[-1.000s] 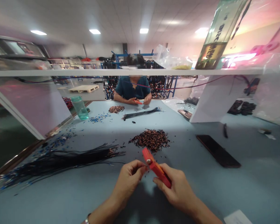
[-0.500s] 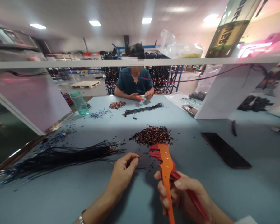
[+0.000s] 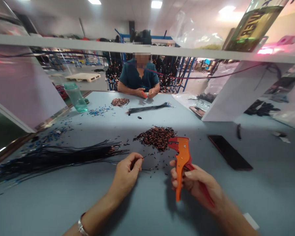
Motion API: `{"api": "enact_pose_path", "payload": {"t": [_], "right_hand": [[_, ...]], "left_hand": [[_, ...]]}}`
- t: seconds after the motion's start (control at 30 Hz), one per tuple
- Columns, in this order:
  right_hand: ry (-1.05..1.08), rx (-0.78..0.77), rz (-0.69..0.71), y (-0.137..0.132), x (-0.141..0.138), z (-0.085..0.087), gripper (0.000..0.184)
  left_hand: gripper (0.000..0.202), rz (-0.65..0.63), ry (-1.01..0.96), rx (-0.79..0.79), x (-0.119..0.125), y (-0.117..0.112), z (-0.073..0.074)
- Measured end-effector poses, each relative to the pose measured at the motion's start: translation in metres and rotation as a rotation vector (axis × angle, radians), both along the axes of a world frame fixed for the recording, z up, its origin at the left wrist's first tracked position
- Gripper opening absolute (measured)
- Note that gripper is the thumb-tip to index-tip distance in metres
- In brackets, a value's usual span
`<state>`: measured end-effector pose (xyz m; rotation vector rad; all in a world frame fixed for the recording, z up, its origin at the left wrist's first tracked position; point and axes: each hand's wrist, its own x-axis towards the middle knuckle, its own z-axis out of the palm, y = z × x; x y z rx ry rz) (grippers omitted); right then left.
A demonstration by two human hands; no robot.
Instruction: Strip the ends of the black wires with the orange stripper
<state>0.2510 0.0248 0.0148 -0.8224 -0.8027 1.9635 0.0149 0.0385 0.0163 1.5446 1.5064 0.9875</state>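
My left hand point(image 3: 128, 170) is closed in a pinch on a thin black wire point(image 3: 145, 157), whose short end pokes out past the fingertips. My right hand point(image 3: 195, 182) grips an orange and red wire stripper point(image 3: 183, 154) upright, its red jaws pointing left and level with the pile behind. The jaws are apart from the wire. Just beyond both hands lies a heap of short black and copper-coloured offcuts point(image 3: 155, 137). Left of my left hand stretches a bundle of black wires point(image 3: 71, 159) with bare copper ends toward me and blue-tipped ends at the far left.
Across the table point(image 3: 100, 209) a person point(image 3: 139, 77) holds an orange-red tool near a smaller wire bundle point(image 3: 148, 108) and offcut pile point(image 3: 120, 102). A black phone point(image 3: 229, 152) lies right. A green bottle point(image 3: 76, 97) stands left. A white shelf point(image 3: 88, 45) spans above.
The view has tipped downward a little. The wire stripper in my right hand has moved right and away from my left hand, widening the gap. My left hand keeps its pinch.
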Motion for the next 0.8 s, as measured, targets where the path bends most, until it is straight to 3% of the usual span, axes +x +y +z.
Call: {"api": "enact_pose_path", "payload": {"t": [0.17, 0.3, 0.4, 0.57, 0.8], "right_hand": [[-0.428, 0.276, -0.031, 0.007, 0.006, 0.001, 0.039], [-0.496, 0.402, -0.048, 0.003, 0.000, 0.002, 0.035], [-0.334, 0.312, 0.038, -0.002, -0.007, -0.003, 0.039], [-0.044, -0.022, 0.138, -0.009, -0.016, -0.014, 0.035], [0.019, -0.064, 0.199, -0.013, -0.019, -0.022, 0.037]], "left_hand": [[0.023, 0.008, 0.144, 0.074, -0.002, -0.001, 0.000], [0.024, 0.024, 0.121, 0.107, -0.004, 0.003, -0.002], [0.023, 0.045, 0.074, 0.107, -0.005, 0.006, -0.005], [0.019, 0.085, 0.040, 0.131, -0.005, 0.006, -0.007], [0.021, -0.019, 0.063, 0.172, -0.005, 0.002, -0.008]]}}
